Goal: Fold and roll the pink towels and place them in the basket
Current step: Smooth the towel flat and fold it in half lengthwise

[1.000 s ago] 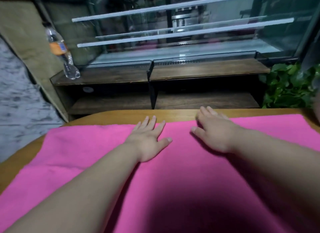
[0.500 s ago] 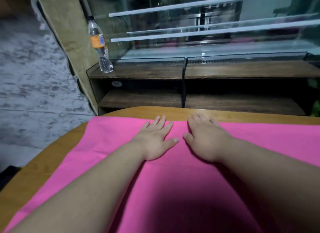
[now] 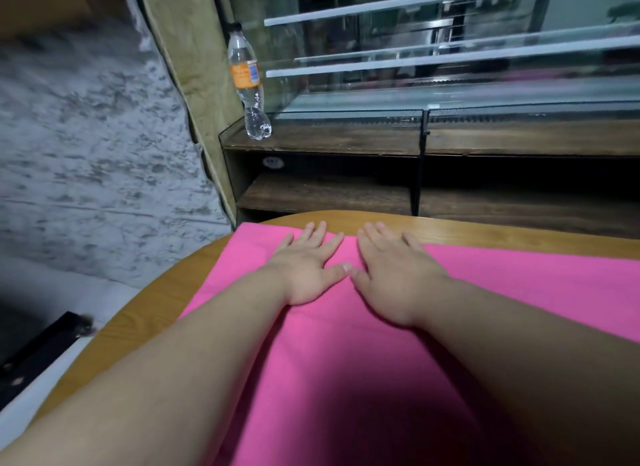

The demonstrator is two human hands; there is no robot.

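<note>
**A:** Where is the pink towel (image 3: 346, 361)?

**B:** It's spread flat on the wooden table (image 3: 145, 327). Its far edge stops just short of the table's rim, leaving a thin strip of bare wood beyond. Its left edge slants back toward the viewer, with a wider wedge of bare wood to the left.

**A:** And the hands?

**B:** Both lie palm down on the towel near its far edge, fingers straight and slightly spread, gripping nothing. The left hand (image 3: 304, 268) is close to the towel's far left corner. The right hand (image 3: 394, 278) is just beside it, and the thumbs nearly meet. The right fingertips reach the towel's far edge, and I cannot tell whether they touch the wood.

**A:** What lies past the towel?

**B:** A dark shelf unit (image 3: 329, 143) stands beyond the far edge. A plastic bottle (image 3: 247, 84) with an orange label stands at the unit's left end, well apart from the towel. A grey mottled surface (image 3: 86, 153) spreads away to the towel's left.

**A:** What can't you make out?

**B:** The towel's right side and near edge are cut off by the frame. The forearms cover strips of it, and a heavy shadow darkens its near middle. A black object (image 3: 38, 347) left of the towel, below the table's rim, is cut off and too blurred to name. The glass above the shelf unit shows only murky reflections.
</note>
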